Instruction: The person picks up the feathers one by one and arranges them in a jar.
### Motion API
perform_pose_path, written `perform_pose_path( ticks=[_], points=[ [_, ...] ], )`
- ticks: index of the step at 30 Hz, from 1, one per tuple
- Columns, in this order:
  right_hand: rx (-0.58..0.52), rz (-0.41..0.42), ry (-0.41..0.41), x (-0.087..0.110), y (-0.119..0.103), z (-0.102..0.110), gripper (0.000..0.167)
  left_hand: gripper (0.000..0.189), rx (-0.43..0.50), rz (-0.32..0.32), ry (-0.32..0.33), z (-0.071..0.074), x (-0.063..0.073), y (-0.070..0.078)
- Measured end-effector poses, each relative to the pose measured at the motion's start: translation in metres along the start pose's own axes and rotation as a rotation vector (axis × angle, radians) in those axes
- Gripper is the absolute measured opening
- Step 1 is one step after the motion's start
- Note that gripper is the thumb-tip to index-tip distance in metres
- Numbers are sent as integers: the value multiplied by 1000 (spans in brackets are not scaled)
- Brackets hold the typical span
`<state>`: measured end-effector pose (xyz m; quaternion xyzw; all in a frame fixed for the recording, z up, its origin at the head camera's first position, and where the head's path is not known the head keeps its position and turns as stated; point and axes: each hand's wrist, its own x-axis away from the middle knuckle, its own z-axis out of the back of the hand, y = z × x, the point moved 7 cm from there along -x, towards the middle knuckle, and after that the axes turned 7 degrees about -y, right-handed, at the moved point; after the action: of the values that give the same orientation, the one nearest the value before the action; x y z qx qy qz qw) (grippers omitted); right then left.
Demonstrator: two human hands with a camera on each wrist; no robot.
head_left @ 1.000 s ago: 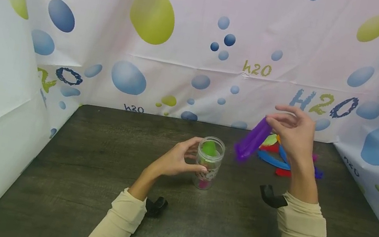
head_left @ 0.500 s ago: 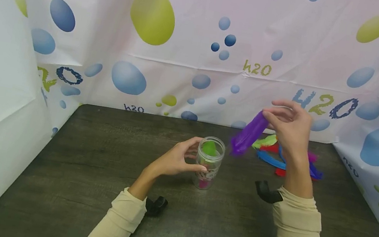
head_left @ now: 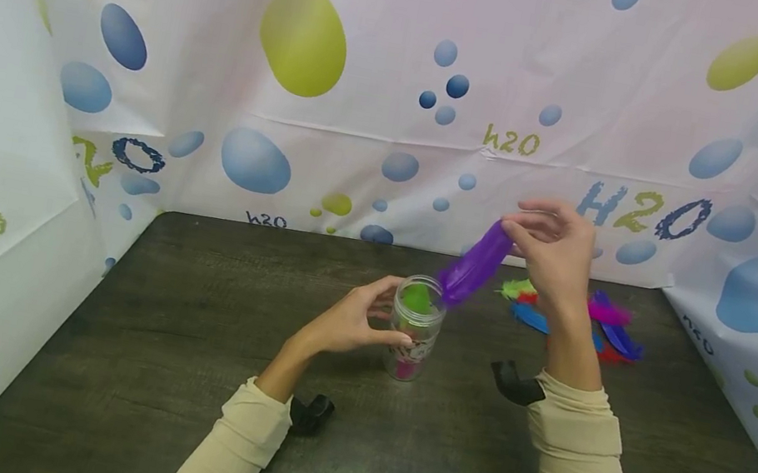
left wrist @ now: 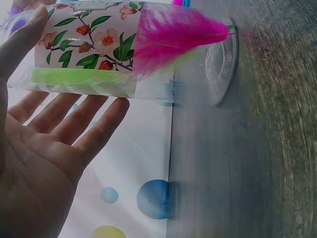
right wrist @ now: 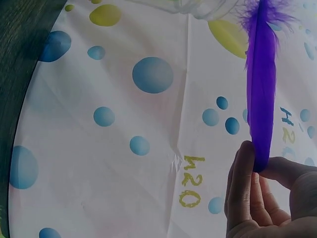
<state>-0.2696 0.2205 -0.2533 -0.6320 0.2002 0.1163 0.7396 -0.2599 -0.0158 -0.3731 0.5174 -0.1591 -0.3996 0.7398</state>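
A clear jar [head_left: 417,330] with a flower-printed label [left wrist: 94,37] stands upright on the dark table. My left hand [head_left: 357,316] holds it from the left, fingers and thumb around its side. Inside the jar are a green feather [head_left: 417,299] and a pink feather [left wrist: 181,37], the pink one low near the base. Between thumb and fingertips, my right hand [head_left: 552,254] pinches one end of a purple feather [head_left: 474,266]. The feather slants down to the left, its fluffy end at the jar's open rim. In the right wrist view the purple feather [right wrist: 261,84] stretches away from the fingertips.
Several loose feathers lie in a pile behind the right wrist, among them a blue feather [head_left: 620,338], a pink feather [head_left: 609,313] and a lime feather [head_left: 516,288]. A bubble-printed sheet [head_left: 372,100] rises behind the dark table [head_left: 204,409] and along its sides.
My right hand has moved left with the purple feather, bringing its fluffy end to the jar's rim. More of the feather pile shows now. The left hand and jar have stayed in place.
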Motion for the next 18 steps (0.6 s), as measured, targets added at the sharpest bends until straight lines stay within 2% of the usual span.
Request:
perform_pose_path(
  ticks=[8, 11, 18],
  points=[
    [-16, 24, -10, -1, 2, -9, 20, 69, 4, 1, -3, 1, 0, -1],
    [15, 31, -5, -1, 1, -11, 15, 70, 3, 5, -2, 0, 1, 0],
    [99, 73, 0, 0, -3, -19, 21, 70, 13, 13, -4, -1, 2, 0]
  ],
)
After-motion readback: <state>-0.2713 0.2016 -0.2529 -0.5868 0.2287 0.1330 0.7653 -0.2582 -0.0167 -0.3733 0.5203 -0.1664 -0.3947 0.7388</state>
